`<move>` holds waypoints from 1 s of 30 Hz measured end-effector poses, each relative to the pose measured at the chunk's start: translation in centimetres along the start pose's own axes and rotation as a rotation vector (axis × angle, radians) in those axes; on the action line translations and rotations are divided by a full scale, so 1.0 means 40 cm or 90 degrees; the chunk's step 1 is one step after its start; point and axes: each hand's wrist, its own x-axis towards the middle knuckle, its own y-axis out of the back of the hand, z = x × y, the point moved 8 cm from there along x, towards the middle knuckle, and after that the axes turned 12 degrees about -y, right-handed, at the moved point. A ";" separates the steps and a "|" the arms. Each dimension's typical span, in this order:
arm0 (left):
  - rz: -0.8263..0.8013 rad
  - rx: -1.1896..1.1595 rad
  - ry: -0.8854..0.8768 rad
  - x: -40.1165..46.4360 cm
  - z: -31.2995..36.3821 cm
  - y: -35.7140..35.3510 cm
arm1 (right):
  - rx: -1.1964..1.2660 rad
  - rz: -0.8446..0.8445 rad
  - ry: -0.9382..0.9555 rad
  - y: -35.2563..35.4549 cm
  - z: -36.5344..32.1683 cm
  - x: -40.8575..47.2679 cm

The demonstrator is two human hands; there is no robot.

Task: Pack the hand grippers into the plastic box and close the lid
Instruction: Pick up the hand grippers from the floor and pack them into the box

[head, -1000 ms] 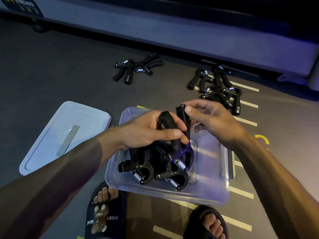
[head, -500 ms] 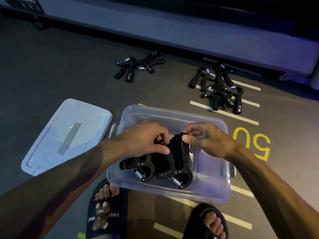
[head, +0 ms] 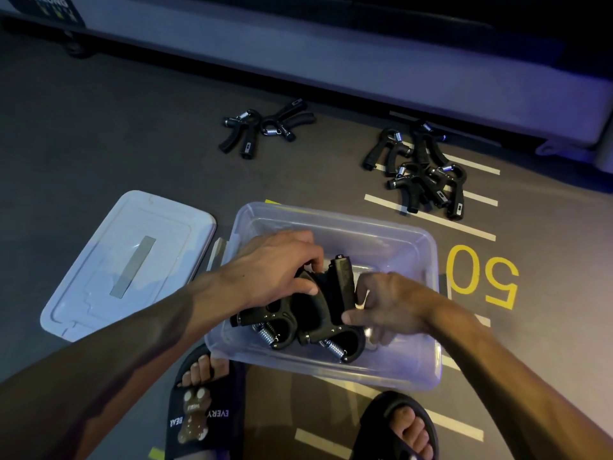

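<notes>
Left grip (head: 275,270) curls over the black spring-loaded hand grippers (head: 298,320) lying in the clear plastic box (head: 428,370) on the floor; right grip (head: 388,310) pinches the nearest one's handle. White plastic lid (head: 129,260) lies off, left of the box. More loose black grippers (head: 421,171) lie on the floor beyond.

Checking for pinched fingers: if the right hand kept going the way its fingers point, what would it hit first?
The right hand points left, at the upright gripper it already touches; the left hand seems next, though depth is unclear.
</notes>
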 end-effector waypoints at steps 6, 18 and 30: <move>-0.051 0.046 -0.022 0.001 0.007 -0.010 | -0.108 -0.081 -0.074 -0.081 0.026 0.006; -0.104 0.113 -0.054 0.014 0.012 -0.018 | -0.340 -0.021 -0.045 -0.095 -0.017 -0.009; -0.071 0.115 -0.099 0.010 0.014 -0.028 | -0.091 -0.114 -0.103 -0.088 0.023 0.016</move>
